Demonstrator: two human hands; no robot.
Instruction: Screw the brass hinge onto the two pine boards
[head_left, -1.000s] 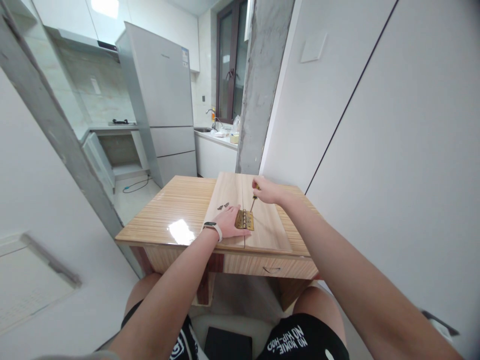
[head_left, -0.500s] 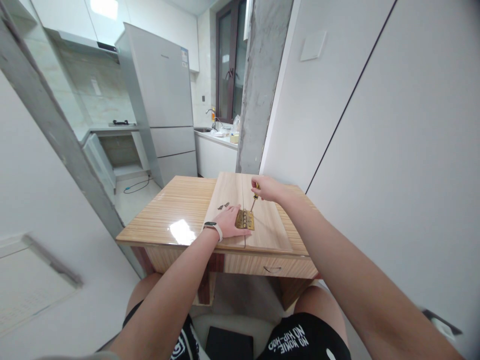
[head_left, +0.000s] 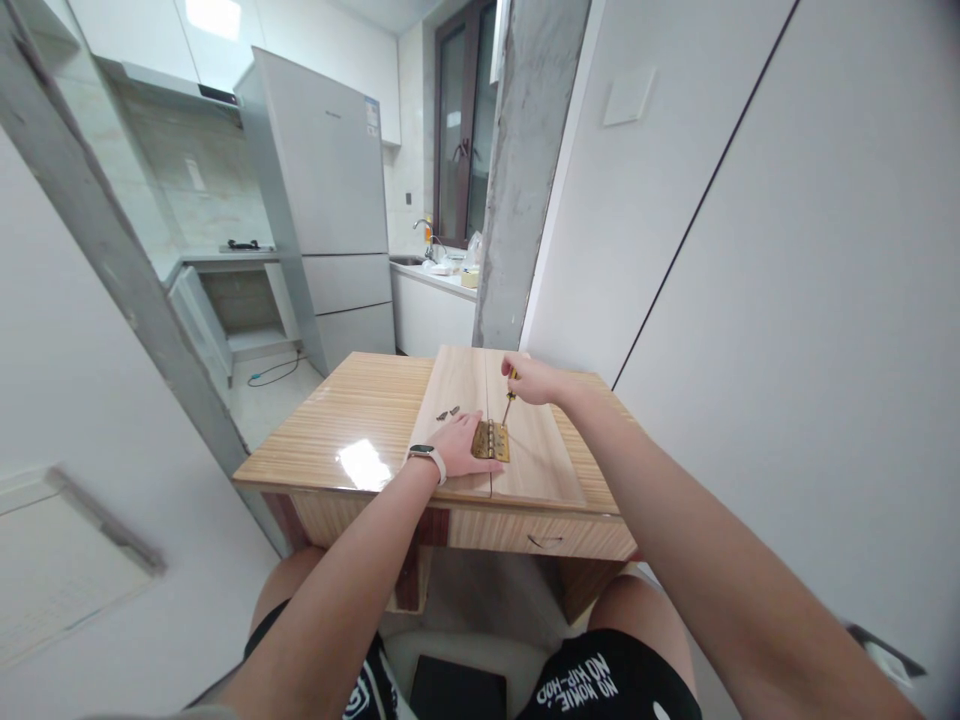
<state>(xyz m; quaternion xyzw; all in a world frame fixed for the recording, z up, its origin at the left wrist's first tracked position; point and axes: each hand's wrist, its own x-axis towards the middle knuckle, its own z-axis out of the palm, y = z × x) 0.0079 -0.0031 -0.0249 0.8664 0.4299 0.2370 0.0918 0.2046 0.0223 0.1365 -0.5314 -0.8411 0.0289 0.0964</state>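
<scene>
A brass hinge [head_left: 500,443] lies unfolded across the seam between two pale wooden boards, the left board [head_left: 459,375] and the right board [head_left: 546,470]. My left hand [head_left: 457,443] rests over the left board with fingers spread; its thumb stretches along the hinge's near edge and its fingers reach the far side, covering part of the left leaf. Above the right leaf, my right hand [head_left: 536,381] is closed around the handle of a screwdriver [head_left: 511,394]. The screwdriver stands nearly upright, slightly tilted, its tip at the far part of the right leaf. Any screw there is too small to make out.
Small dark metal pieces [head_left: 448,413] lie on the left board beyond my left hand. Beneath the boards is a glossy wood-grain desk [head_left: 360,400] with a drawer [head_left: 510,530] facing me. A white wall [head_left: 750,330] stands close on the right.
Both hands, the hinge and the screwdriver keep almost the same places. The whole view has shifted very slightly.
</scene>
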